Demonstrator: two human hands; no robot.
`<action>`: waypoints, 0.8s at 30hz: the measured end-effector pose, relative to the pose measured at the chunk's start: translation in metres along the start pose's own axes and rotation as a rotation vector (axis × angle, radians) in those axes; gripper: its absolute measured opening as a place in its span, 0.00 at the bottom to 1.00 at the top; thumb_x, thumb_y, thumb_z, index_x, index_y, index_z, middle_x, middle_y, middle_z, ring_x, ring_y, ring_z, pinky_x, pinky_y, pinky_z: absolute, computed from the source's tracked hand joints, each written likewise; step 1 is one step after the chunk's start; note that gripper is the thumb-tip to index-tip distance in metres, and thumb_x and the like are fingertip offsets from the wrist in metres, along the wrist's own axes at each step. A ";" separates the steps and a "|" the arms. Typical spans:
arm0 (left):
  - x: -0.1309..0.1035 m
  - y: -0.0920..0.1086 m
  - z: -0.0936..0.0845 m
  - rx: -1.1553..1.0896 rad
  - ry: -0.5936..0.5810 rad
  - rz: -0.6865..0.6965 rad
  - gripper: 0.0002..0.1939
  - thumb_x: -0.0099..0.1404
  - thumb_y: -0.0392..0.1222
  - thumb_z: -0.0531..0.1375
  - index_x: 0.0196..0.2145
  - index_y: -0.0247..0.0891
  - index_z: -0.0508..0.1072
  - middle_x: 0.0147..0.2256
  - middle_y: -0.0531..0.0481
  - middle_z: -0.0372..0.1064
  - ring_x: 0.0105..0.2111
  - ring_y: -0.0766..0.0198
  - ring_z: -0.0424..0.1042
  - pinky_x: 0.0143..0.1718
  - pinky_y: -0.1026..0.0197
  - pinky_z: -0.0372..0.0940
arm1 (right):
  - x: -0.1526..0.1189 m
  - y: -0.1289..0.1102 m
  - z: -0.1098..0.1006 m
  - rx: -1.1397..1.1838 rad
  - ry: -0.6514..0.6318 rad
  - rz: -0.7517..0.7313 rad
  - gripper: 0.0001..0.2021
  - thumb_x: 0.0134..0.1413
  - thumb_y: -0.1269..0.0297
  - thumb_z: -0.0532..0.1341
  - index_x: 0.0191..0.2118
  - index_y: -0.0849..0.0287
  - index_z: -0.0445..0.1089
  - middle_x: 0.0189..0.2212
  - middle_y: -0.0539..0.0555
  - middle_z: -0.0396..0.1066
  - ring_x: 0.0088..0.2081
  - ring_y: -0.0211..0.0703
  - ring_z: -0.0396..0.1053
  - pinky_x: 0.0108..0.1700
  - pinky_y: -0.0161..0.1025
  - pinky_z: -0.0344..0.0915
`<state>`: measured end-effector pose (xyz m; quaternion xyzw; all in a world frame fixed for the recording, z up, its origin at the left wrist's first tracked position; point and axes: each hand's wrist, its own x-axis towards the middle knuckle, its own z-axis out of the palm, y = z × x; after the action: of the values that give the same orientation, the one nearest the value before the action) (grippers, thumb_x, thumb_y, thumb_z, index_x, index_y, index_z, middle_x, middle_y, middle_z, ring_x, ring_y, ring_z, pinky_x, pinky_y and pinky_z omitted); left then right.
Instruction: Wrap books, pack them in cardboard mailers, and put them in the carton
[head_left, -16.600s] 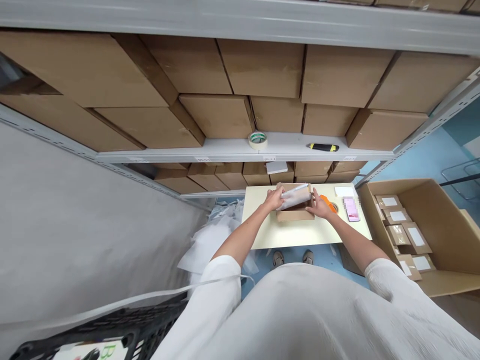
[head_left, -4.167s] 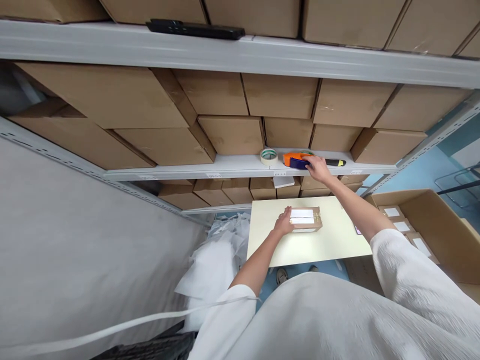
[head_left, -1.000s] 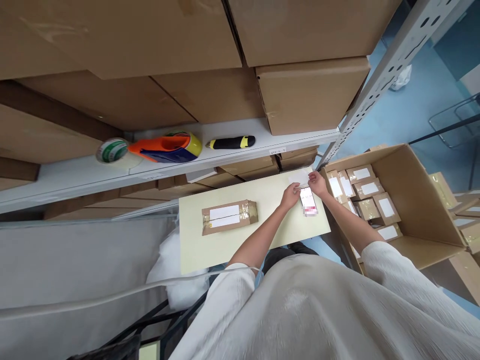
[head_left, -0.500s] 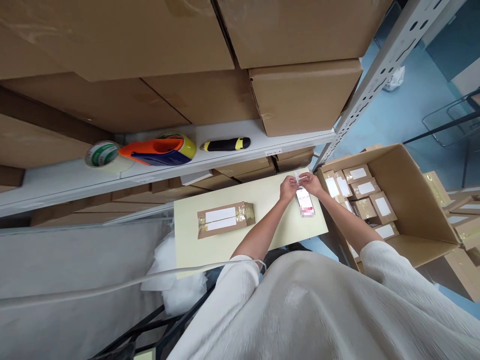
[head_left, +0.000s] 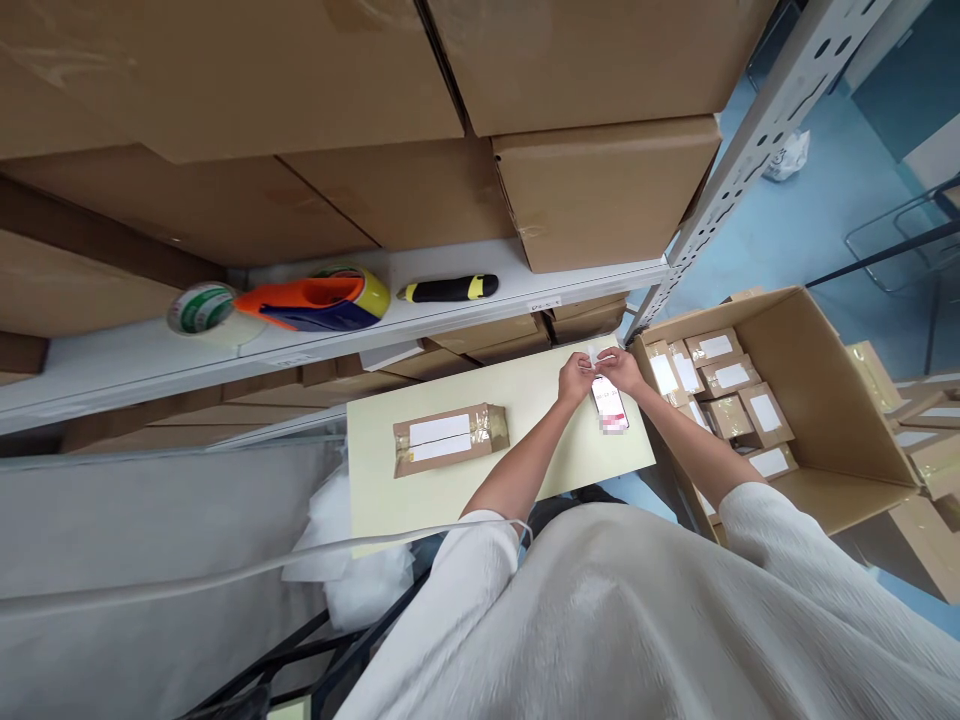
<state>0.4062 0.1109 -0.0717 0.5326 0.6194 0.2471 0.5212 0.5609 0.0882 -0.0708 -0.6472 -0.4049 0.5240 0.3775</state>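
Both hands [head_left: 575, 380] [head_left: 620, 371] pinch white paper [head_left: 594, 356] (phone [head_left: 609, 402] beside them, long axis pointing roughly forward).

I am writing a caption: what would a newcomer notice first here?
Probably the orange tape dispenser on the shelf. Below it to the right, the left hand and right hand hold a white slip near a phone on the table. Further right, an open carton holds labelled parcels.
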 end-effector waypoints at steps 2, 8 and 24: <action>0.000 0.001 0.000 -0.008 -0.006 -0.002 0.18 0.61 0.29 0.67 0.47 0.42 0.76 0.40 0.51 0.78 0.34 0.64 0.77 0.41 0.59 0.73 | 0.000 -0.001 -0.001 0.014 -0.008 -0.003 0.17 0.42 0.58 0.68 0.41 0.52 0.70 0.31 0.51 0.81 0.34 0.50 0.80 0.33 0.41 0.73; 0.000 0.005 0.001 -0.016 -0.009 -0.008 0.19 0.61 0.26 0.64 0.48 0.41 0.76 0.41 0.50 0.78 0.34 0.64 0.76 0.42 0.60 0.73 | -0.001 -0.005 -0.002 -0.001 -0.002 -0.020 0.14 0.45 0.60 0.66 0.41 0.52 0.70 0.31 0.50 0.80 0.36 0.51 0.81 0.37 0.44 0.75; 0.000 0.002 -0.014 0.014 0.082 0.052 0.17 0.54 0.23 0.62 0.36 0.44 0.67 0.37 0.56 0.74 0.31 0.65 0.71 0.40 0.60 0.67 | -0.004 0.002 -0.013 -0.490 0.067 -0.312 0.07 0.60 0.69 0.55 0.38 0.53 0.70 0.37 0.54 0.75 0.39 0.47 0.71 0.45 0.42 0.69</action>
<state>0.3941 0.1151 -0.0648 0.5418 0.6277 0.2778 0.4851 0.5739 0.0829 -0.0688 -0.6659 -0.6015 0.3243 0.2992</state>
